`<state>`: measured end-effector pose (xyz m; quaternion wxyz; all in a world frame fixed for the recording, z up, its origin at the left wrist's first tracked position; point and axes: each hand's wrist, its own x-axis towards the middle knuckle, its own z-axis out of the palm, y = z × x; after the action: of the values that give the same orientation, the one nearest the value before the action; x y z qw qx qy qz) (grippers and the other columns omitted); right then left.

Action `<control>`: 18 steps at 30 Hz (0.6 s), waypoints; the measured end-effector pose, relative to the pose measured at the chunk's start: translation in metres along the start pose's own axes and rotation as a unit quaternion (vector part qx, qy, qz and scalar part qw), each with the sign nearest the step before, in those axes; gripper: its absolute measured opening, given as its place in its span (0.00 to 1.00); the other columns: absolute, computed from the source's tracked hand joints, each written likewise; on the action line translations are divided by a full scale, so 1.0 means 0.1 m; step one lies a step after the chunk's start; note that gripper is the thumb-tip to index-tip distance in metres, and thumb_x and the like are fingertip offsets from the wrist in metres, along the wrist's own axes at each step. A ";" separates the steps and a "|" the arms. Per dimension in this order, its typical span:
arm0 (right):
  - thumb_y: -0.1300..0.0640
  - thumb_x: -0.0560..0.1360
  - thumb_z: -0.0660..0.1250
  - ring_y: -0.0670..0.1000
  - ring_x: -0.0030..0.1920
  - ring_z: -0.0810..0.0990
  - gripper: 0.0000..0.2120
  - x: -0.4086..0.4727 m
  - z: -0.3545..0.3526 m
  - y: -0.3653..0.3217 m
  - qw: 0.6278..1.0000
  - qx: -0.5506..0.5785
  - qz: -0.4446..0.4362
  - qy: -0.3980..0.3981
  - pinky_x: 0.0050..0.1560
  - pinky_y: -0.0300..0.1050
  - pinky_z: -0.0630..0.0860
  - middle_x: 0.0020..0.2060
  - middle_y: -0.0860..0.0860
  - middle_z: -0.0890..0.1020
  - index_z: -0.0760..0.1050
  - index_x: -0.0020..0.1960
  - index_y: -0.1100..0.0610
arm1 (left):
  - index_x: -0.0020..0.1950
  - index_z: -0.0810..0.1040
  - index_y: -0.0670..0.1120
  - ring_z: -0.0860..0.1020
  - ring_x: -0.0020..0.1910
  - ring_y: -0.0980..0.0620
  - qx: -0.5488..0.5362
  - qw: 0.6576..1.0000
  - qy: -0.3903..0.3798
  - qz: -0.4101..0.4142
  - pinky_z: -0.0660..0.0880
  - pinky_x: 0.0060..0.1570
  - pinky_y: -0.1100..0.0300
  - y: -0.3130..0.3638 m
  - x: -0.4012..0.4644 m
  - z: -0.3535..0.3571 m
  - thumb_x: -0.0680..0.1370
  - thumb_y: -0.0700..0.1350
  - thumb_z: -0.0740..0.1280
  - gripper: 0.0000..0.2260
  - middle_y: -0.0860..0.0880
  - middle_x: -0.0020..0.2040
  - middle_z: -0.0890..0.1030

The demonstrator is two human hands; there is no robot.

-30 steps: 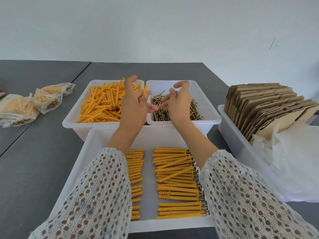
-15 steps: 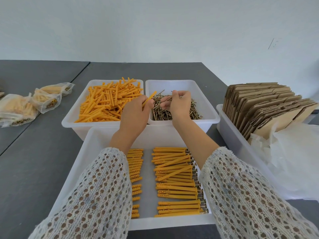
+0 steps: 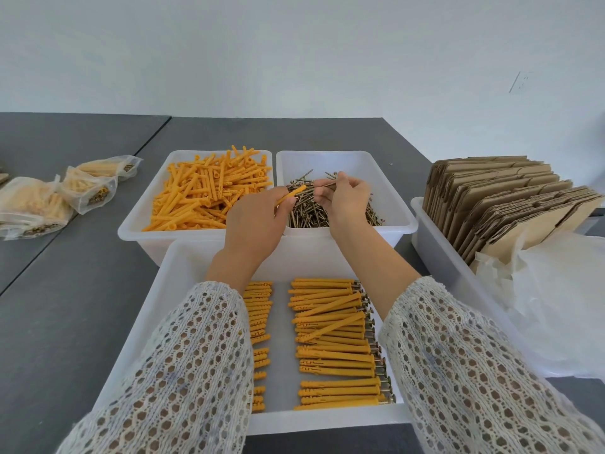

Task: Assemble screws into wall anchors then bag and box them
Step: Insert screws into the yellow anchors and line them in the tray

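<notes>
My left hand (image 3: 255, 224) grips one orange wall anchor (image 3: 293, 194), its free end pointing up and right over the screw bin. My right hand (image 3: 343, 199) pinches a brass screw (image 3: 329, 184) just right of that anchor, above the pile of loose screws (image 3: 304, 214) in the right white bin (image 3: 383, 165). Loose orange anchors (image 3: 203, 194) fill the left white bin (image 3: 157, 178). The near white tray (image 3: 183, 273) holds two rows of assembled anchors (image 3: 334, 342), partly hidden by my sleeves.
Sealed bags of assembled anchors (image 3: 85, 188) lie on the grey table at the left. A white bin (image 3: 435, 244) at the right holds flat cardboard boxes (image 3: 504, 201) standing on edge and clear plastic bags (image 3: 550, 299).
Both hands have dropped slightly over the screw bin. My left hand closed round one anchor, and my right hand picked a screw out of the pile and brought it towards the anchor.
</notes>
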<state>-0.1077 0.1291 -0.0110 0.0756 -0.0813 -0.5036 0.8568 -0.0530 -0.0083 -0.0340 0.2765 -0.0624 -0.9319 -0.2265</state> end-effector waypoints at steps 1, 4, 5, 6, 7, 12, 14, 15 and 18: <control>0.62 0.85 0.53 0.49 0.22 0.76 0.07 0.01 0.00 0.00 1.000 0.001 -0.003 0.004 0.26 0.41 0.77 0.31 0.60 0.80 0.67 0.50 0.62 | 0.44 0.74 0.50 0.71 0.32 0.49 0.005 1.000 -0.003 0.001 0.60 0.30 0.57 0.00 0.00 0.00 0.85 0.53 0.57 0.13 0.52 0.32 0.73; 0.62 0.85 0.53 0.50 0.23 0.76 0.03 0.05 -0.03 -0.03 0.999 0.023 0.002 0.037 0.29 0.42 0.77 0.32 0.60 0.80 0.64 0.54 0.60 | 0.44 0.73 0.50 0.72 0.33 0.48 0.013 1.000 -0.011 0.007 0.61 0.30 0.57 0.00 0.00 0.00 0.85 0.54 0.57 0.13 0.51 0.33 0.74; 0.62 0.84 0.53 0.50 0.23 0.76 0.02 0.06 -0.05 -0.04 0.998 0.035 0.008 0.046 0.29 0.42 0.77 0.32 0.60 0.80 0.63 0.55 0.59 | 0.44 0.74 0.50 0.72 0.33 0.48 0.012 1.000 -0.011 0.007 0.61 0.30 0.58 0.00 0.00 -0.01 0.85 0.53 0.57 0.13 0.51 0.33 0.74; 0.62 0.84 0.53 0.50 0.23 0.76 0.02 0.07 -0.07 -0.05 0.998 0.045 0.014 0.050 0.28 0.42 0.77 0.33 0.60 0.80 0.63 0.56 0.59 | 0.45 0.75 0.49 0.72 0.33 0.48 0.012 1.000 -0.011 0.007 0.62 0.30 0.58 0.00 0.00 -0.01 0.85 0.53 0.58 0.14 0.51 0.33 0.74; 0.62 0.84 0.53 0.50 0.23 0.76 0.02 0.06 -0.07 -0.05 0.998 0.049 0.020 0.046 0.28 0.41 0.76 0.33 0.61 0.80 0.63 0.56 0.59 | 0.45 0.76 0.49 0.72 0.33 0.48 0.013 1.000 -0.012 0.008 0.62 0.30 0.58 0.01 0.00 -0.01 0.85 0.53 0.57 0.14 0.51 0.33 0.74; 0.62 0.84 0.54 0.50 0.22 0.77 0.03 0.00 0.02 0.01 0.998 -0.046 -0.021 -0.029 0.27 0.42 0.76 0.30 0.59 0.81 0.65 0.55 0.61 | 0.42 0.71 0.52 0.72 0.33 0.49 0.032 0.999 -0.026 0.016 0.65 0.30 0.57 0.02 -0.01 0.00 0.84 0.54 0.57 0.13 0.51 0.33 0.74; 0.62 0.84 0.55 0.51 0.22 0.77 0.02 -0.02 0.05 0.04 0.993 -0.092 -0.049 -0.057 0.28 0.43 0.77 0.30 0.58 0.82 0.64 0.53 0.60 | 0.41 0.70 0.51 0.71 0.33 0.49 0.030 0.999 -0.024 0.013 0.64 0.30 0.57 0.02 -0.01 0.00 0.84 0.54 0.58 0.13 0.51 0.32 0.72; 0.61 0.84 0.55 0.51 0.22 0.77 0.02 -0.03 0.06 0.05 0.991 -0.104 -0.055 -0.065 0.28 0.43 0.77 0.30 0.58 0.83 0.64 0.52 0.59 | 0.42 0.70 0.52 0.71 0.33 0.49 0.029 0.999 -0.025 0.010 0.63 0.30 0.57 0.01 -0.01 0.00 0.84 0.54 0.58 0.13 0.52 0.32 0.72; 0.61 0.84 0.55 0.51 0.22 0.77 0.02 -0.03 0.05 0.05 0.993 -0.095 -0.048 -0.058 0.28 0.43 0.77 0.30 0.58 0.83 0.64 0.52 0.59 | 0.43 0.70 0.51 0.70 0.33 0.49 0.031 0.999 -0.025 0.011 0.63 0.30 0.57 0.00 0.00 0.01 0.85 0.54 0.57 0.13 0.52 0.32 0.71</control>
<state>-0.1063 0.1219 -0.0125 0.0793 -0.0140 -0.5897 0.8036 -0.0530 -0.0076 -0.0345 0.2572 -0.0696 -0.9445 -0.1923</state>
